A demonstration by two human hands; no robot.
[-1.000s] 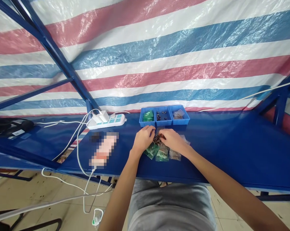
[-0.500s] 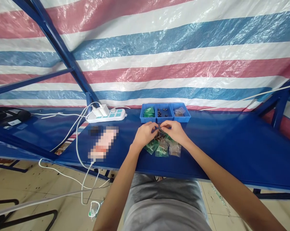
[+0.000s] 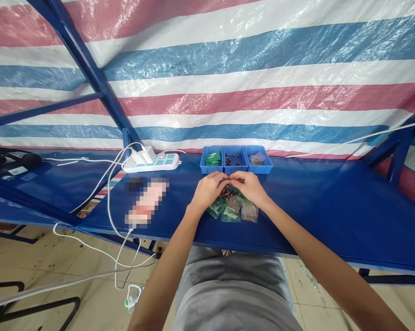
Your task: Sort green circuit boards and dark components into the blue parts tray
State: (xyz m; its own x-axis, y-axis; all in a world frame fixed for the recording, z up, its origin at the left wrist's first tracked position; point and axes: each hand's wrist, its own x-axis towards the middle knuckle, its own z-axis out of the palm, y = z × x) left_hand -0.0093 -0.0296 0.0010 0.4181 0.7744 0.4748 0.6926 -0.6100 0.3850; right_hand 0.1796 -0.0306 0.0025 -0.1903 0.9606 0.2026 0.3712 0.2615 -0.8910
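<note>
My left hand [image 3: 210, 189] and my right hand [image 3: 247, 187] meet over a pile of small parts, fingers pinched together. Whatever lies between the fingertips is too small to make out. Beneath and in front of them are loose dark parts [image 3: 227, 192], green packets [image 3: 217, 208] and a clear packet [image 3: 249, 212] with thin pieces inside. Just behind the hands, three joined blue bins hold different things: green packets [image 3: 213, 158] in the left one, several small dark parts [image 3: 228, 161] in the middle one, clear packets [image 3: 257, 158] in the right one.
A white power strip [image 3: 152, 163] with plugs and cables lies at the back left of the blue table [image 3: 317, 202]. Nearer is a blurred-out pinkish object [image 3: 148, 202]. White cables hang over the front edge. A black item [image 3: 16, 161] lies far left.
The fingertips of both hands have come closer together over the pile. The camera view has shifted slightly; the bins and packets look otherwise the same.
</note>
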